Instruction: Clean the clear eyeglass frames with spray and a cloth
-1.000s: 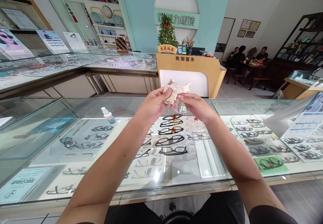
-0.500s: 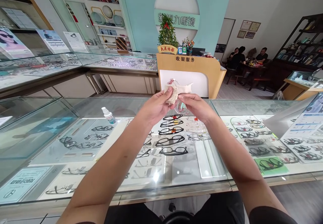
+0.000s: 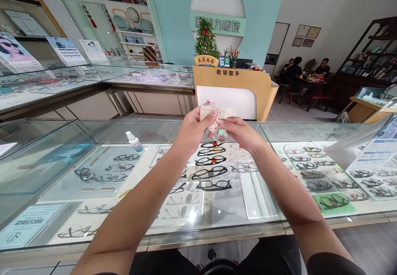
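Observation:
Both hands are raised above the glass display counter (image 3: pixel 273 219). My left hand (image 3: pixel 192 129) pinches a cream cleaning cloth (image 3: pixel 207 113) against one lens of a pair of clear-framed glasses (image 3: pixel 221 134). My right hand (image 3: pixel 239 131) grips the glasses by the frame, fingers closed around them. The cloth hides most of one lens. A small white spray bottle (image 3: pixel 134 142) stands on the counter glass to the left of my hands.
Under the counter glass lie rows of black glasses frames (image 3: pixel 211 171). A wooden cashier desk (image 3: pixel 235 91) with a potted plant (image 3: pixel 205 43) stands behind. Several people sit at a table (image 3: pixel 302 74) far right. More glass showcases (image 3: pixel 46 84) run along the left.
The cloth has bunched closer over the lens and both hands have shifted slightly together; the free end of the cloth hangs lower than before.

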The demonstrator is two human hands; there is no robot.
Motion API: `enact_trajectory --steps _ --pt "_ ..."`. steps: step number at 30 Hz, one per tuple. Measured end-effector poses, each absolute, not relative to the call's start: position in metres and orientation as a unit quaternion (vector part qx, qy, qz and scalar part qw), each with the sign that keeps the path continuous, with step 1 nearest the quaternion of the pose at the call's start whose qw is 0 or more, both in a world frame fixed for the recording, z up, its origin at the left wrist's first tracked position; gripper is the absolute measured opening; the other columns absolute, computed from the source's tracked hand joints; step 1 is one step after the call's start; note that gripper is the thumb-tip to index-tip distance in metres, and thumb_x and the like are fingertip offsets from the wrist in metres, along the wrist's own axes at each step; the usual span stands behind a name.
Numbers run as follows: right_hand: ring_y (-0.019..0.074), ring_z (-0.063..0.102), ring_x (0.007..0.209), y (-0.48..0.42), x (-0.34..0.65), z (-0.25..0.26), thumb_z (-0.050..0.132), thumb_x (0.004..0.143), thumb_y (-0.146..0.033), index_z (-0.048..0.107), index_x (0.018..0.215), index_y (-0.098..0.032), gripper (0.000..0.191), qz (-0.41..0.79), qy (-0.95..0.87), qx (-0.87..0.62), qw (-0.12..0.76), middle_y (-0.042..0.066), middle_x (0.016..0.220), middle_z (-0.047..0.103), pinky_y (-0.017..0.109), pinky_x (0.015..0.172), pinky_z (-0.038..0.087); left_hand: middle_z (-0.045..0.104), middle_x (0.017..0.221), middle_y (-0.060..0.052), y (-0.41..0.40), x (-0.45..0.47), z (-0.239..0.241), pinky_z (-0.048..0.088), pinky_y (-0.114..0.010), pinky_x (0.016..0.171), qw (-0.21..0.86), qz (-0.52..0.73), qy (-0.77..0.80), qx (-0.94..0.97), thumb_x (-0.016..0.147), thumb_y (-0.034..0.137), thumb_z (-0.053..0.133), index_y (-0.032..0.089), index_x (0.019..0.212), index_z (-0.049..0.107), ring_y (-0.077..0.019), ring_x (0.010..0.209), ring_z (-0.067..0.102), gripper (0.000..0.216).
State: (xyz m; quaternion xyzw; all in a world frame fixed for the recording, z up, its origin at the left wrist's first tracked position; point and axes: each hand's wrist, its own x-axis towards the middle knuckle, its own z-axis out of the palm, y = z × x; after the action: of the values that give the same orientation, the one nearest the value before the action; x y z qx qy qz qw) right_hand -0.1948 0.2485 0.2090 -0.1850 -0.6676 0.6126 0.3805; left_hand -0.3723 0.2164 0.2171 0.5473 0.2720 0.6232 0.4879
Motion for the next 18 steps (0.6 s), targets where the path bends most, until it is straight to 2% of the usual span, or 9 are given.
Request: enact_trajectory --steps 5,9,14,16,18 --pt "0.0196 0.062 0.082 0.243 -0.197 0.211 0.081 0.093 -0.067 0.087 0.089 -0.022 0.045 0.583 -0.701 -0.188 0.364 0.005 0.087 0.081 0.034 0.078 0.050 0.049 0.054 0.006 0.215 -0.365 0.214 0.034 -0.029 0.043 0.461 0.654 0.278 0.532 0.081 0.071 0.093 0.023 0.080 0.063 -0.0114 0.043 0.045 0.056" --pt "0.0203 0.063 0.084 0.244 -0.193 0.213 0.079 0.095 -0.067 0.088 0.096 -0.024 0.044 0.571 -0.707 -0.200 0.366 0.004 0.087 0.082 0.035 0.079 0.050 0.052 0.054 0.003 0.218 -0.373 0.218 0.044 -0.032 0.051 0.477 0.628 0.265 0.555 0.090 0.075 0.083 0.022 0.078 0.064 -0.0138 0.046 0.049 0.058" --pt "0.0202 0.066 0.092 0.249 -0.184 0.216 0.075 0.102 -0.057 0.091 0.099 -0.025 0.036 0.572 -0.694 -0.199 0.389 0.004 0.087 0.084 0.034 0.085 0.049 0.072 0.079 -0.005 0.222 -0.393 0.226 0.055 -0.033 0.075 0.528 0.569 0.240 0.583 0.082 0.060 0.097 0.016 0.089 0.076 -0.0184 0.073 0.067 0.049" --pt "0.0197 0.065 0.090 0.249 -0.182 0.216 0.076 0.101 -0.057 0.091 0.098 -0.025 0.036 0.572 -0.692 -0.198 0.393 0.004 0.087 0.084 0.034 0.085 0.048 0.074 0.085 -0.006 0.223 -0.396 0.228 0.055 -0.033 0.078 0.547 0.550 0.231 0.588 0.080 0.051 0.101 0.015 0.099 0.078 -0.0186 0.076 0.068 0.046" --pt "0.0189 0.062 0.084 0.249 -0.183 0.217 0.078 0.098 -0.061 0.091 0.098 -0.025 0.038 0.568 -0.692 -0.204 0.397 0.003 0.085 0.083 0.033 0.081 0.047 0.071 0.081 -0.004 0.222 -0.395 0.228 0.054 -0.032 0.076 0.557 0.533 0.221 0.597 0.080 0.045 0.101 0.015 0.101 0.078 -0.0176 0.072 0.067 0.044"
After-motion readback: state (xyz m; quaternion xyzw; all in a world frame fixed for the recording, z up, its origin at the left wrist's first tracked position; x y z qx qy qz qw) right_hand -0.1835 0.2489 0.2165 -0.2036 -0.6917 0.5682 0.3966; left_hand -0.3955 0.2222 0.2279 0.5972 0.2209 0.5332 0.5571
